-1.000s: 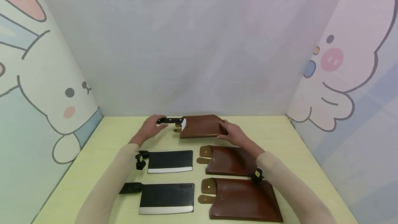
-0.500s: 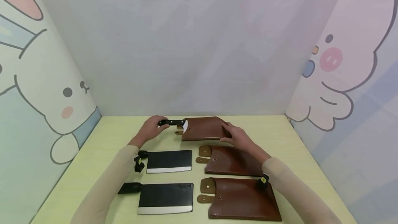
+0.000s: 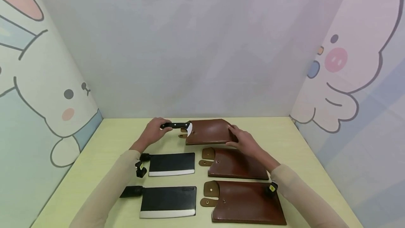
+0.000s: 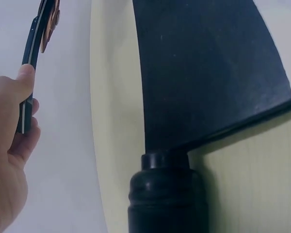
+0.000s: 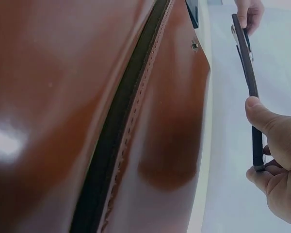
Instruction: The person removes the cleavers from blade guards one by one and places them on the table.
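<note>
At the back of the table, my left hand [image 3: 153, 131] pinches the black riveted handle [image 3: 177, 125] of a cleaver. Its blade is inside a brown leather sheath [image 3: 210, 132], apart from a sliver of bright metal by the handle. The sheath's right end is gripped by my right hand [image 3: 248, 143]. In the right wrist view, the sheath [image 5: 247, 68] appears edge-on and off the table, with my right thumb on one face and fingers on the other. The left wrist view shows my thumb and fingers around the handle [image 4: 25, 114]. Two small strap tabs stick out beneath the handle.
Two dark cleavers with black handles lie flat on the left, a smaller cleaver [image 3: 172, 163] behind a larger cleaver [image 3: 168, 200]. To their right lie two brown sheaths, a rear sheath [image 3: 234, 164] and a front sheath [image 3: 248, 203], their straps unfastened. A pale wall [image 3: 196, 62] rises behind the table.
The sheathed cleaver, held by both hands, has shifted slightly right and nearer. My right hand and forearm have moved a little right. The other cleavers and sheaths have stayed put.
</note>
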A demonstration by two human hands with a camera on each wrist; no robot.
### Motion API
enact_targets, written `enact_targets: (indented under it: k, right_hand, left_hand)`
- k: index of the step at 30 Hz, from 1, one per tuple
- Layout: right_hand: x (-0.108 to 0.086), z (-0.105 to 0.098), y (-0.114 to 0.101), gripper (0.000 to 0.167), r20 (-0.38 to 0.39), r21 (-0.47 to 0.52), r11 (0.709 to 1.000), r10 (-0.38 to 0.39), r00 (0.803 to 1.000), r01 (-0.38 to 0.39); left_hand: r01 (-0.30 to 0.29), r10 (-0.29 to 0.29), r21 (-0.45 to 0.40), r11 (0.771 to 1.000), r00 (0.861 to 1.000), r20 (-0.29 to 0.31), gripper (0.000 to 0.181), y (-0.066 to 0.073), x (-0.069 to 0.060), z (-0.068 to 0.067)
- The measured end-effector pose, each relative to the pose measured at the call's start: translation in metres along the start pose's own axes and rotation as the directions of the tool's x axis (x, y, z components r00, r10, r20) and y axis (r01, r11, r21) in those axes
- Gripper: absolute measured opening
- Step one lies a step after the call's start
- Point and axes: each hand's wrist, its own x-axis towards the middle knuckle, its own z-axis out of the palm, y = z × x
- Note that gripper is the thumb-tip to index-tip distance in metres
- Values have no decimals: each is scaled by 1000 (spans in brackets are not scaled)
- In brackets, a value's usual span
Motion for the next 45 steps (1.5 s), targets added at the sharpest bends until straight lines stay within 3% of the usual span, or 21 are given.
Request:
enact_targets:
  k: [10,29,45]
  right_hand:
    - [-7,-4,5,81,-17,14,999,43,999,-43]
    - [-12,-12,12,82,-26,34,998,48,998,-47]
    - [-16,-13,21,82,-18,38,998,58,998,-57]
  left_hand:
    - [-30,32,22,999,997,-68,36,-10,-7,-4]
    - [67,-62,45,997,993,-104,35,-24,-23,-14]
    - [73,-65,67,995,991,-116,34,-36,-35,-25]
